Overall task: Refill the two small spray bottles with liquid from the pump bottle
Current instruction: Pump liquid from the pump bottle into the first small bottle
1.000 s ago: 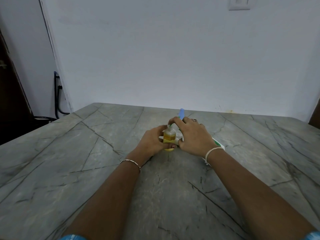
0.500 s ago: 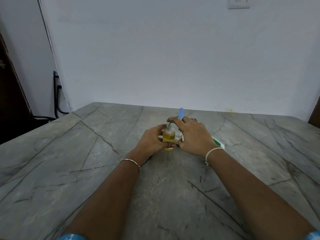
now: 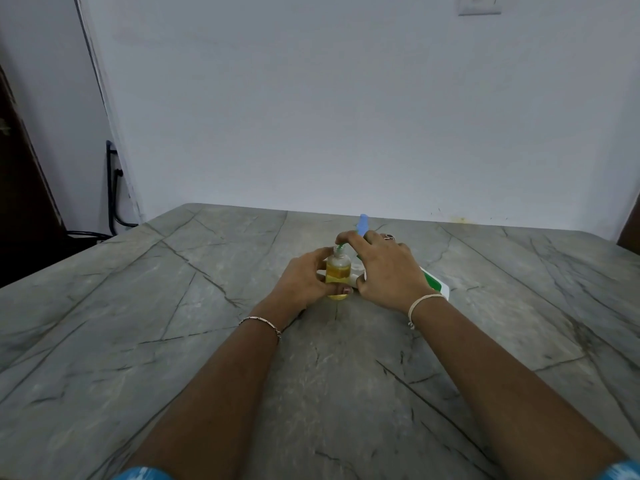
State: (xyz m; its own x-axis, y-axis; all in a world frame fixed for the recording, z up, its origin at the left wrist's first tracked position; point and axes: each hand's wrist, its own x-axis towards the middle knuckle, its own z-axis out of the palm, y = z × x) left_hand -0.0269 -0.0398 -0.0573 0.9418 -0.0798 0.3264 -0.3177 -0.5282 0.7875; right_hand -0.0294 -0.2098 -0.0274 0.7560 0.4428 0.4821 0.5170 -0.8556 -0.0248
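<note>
A small clear spray bottle (image 3: 338, 270), uncapped and holding yellow liquid, stands on the table with my left hand (image 3: 304, 278) gripping its side. My right hand (image 3: 384, 268) grips the white pump bottle (image 3: 435, 286) with a green label, which lies tilted under the palm. My forefinger rests on its green nozzle (image 3: 341, 247), which points into the small bottle's mouth. A blue object (image 3: 363, 225) sticks up behind my right hand, mostly hidden; I cannot tell what it is.
The grey veined stone table (image 3: 173, 341) spreads wide around my hands, its far edge meeting a white wall. Black cables (image 3: 112, 202) hang at the left beside a dark doorway. A yellow patch (image 3: 337, 297) shows at the small bottle's foot.
</note>
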